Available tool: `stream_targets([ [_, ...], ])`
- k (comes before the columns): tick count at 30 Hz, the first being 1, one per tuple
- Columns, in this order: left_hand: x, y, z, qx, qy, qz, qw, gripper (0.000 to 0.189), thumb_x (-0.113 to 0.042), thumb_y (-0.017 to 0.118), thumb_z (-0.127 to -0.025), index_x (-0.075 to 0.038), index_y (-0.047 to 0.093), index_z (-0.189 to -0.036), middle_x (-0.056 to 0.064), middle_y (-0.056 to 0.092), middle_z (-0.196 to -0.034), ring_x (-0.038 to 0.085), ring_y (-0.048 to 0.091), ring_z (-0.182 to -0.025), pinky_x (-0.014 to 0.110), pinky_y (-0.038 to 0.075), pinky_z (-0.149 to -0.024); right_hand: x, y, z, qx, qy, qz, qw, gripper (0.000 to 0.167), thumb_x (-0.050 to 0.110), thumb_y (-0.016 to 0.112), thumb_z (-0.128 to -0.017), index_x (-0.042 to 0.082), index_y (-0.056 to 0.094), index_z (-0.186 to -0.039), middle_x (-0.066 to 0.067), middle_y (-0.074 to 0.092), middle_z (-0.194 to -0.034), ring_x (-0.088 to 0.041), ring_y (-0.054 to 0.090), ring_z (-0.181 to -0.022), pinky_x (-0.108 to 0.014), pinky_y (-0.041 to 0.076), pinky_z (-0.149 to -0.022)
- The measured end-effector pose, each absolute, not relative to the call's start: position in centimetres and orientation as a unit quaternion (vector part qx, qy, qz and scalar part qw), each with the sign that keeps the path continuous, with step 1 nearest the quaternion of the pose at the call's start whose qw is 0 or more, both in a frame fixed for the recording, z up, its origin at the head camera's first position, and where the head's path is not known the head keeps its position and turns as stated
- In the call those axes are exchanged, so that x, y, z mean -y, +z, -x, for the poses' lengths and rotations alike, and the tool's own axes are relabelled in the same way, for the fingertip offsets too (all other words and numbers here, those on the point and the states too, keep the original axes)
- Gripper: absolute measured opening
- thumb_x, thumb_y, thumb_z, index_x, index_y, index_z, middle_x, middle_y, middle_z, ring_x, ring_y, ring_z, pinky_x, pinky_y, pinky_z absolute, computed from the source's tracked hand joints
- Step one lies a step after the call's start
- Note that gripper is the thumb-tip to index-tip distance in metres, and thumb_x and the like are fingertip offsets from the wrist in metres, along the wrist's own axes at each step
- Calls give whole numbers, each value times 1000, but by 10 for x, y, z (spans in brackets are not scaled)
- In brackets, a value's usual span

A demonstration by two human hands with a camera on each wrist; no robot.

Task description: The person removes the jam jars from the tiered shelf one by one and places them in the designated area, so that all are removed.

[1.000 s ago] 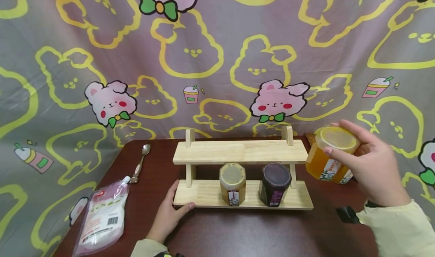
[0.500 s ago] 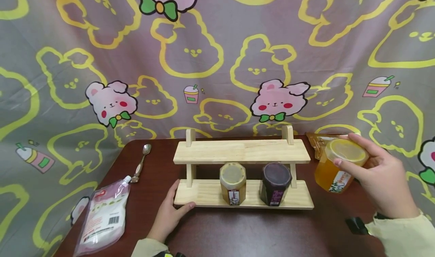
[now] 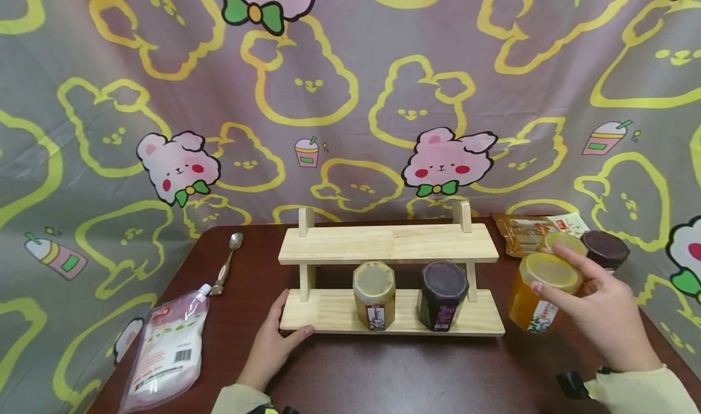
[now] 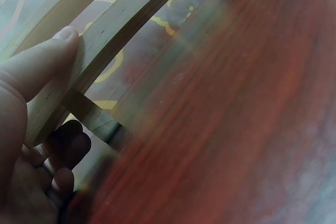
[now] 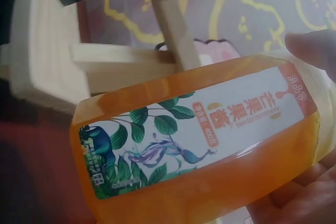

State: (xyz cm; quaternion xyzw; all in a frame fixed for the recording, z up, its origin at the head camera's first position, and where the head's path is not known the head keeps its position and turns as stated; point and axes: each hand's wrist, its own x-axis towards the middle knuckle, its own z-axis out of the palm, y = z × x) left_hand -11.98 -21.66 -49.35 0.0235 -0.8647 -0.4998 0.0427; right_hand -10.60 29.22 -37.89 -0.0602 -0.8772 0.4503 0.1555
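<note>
In my right hand (image 3: 605, 307) is an orange jam jar (image 3: 539, 295) with a translucent lid, gripped near the lid to the right of the wooden shelf. Its label with green leaves fills much of the right wrist view, where the jar (image 5: 210, 145) lies slantwise. My left hand (image 3: 276, 341) grips the left end of the two-tier wooden shelf (image 3: 334, 313); in the left wrist view the thumb (image 4: 50, 59) lies on top of the board and the fingers curl beneath. On the lower tier stand a yellowish jar (image 3: 375, 298) and a dark purple jar (image 3: 442, 298).
Behind my right hand are another yellow-lidded jar (image 3: 566, 243), a dark-lidded jar (image 3: 605, 249) and a brown packet (image 3: 520, 234). A spoon (image 3: 226, 265) and a white spouted pouch (image 3: 170, 347) lie at the left. A patterned curtain (image 3: 350, 97) hangs behind the table.
My right hand has brought the orange jam jar downward and nearer, with a slight shift right, uncovering the jars and packet behind it. The left hand stays on the shelf's end.
</note>
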Motion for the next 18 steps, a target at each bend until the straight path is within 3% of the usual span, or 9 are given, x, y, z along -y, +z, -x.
stream_targets([
  [5,216,-493,119,866,-497,-18,45,102,-36,86,-80,-6,28,-157,21,37,-156,38,34,-144,60,27,-114,-294,-393,105,881,441,65,162,81,33,84,-83,13,46,-151,24,54,-111,2,57,-75,-19,47,-57],
  [14,216,-494,119,865,-498,-18,50,103,-37,87,-79,-6,28,-157,21,38,-156,38,34,-143,60,27,-113,-296,-414,106,869,468,48,150,82,27,84,-84,7,43,-152,35,55,-114,9,59,-82,-15,50,-62],
  [18,216,-494,119,866,-497,-16,54,103,-36,87,-78,-6,28,-157,21,39,-155,38,35,-142,60,28,-113,-297,-423,107,879,451,48,145,84,30,85,-83,7,43,-152,33,54,-118,9,58,-81,-15,49,-61],
])
